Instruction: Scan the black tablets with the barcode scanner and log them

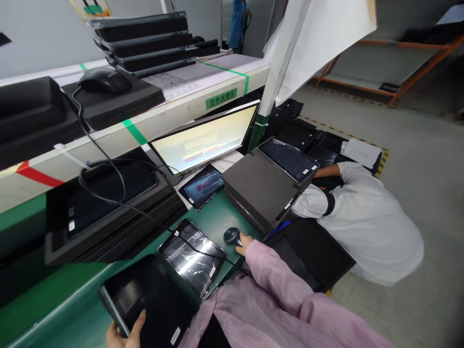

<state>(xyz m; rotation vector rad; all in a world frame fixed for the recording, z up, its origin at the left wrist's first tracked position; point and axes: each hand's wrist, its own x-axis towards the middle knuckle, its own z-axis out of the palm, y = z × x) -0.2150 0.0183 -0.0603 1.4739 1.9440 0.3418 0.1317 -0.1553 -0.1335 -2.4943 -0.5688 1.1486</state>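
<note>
My left hand (127,333) grips a dark tablet (159,295) by its silver near-left edge, thumb on the glass and fingers around the side. A small white label sits at the tablet's lower corner. In my right hand (245,243) is a barcode scanner (232,236), its round dark head pointing left over the green mat (213,222). Between the hands lies another tablet (192,256) with a shiny film and white labels, a black cable crossing it. Farther back, a tablet with a lit screen (203,186) rests below the monitor (210,140).
A black foam tray (116,208) holding a tablet stands left. Stacked dark trays (259,186) are at the right, another tablet (288,159) on top. A co-worker in white (366,222) bends beside them. The shelf above carries a mouse (105,80) and stacked trays (145,41).
</note>
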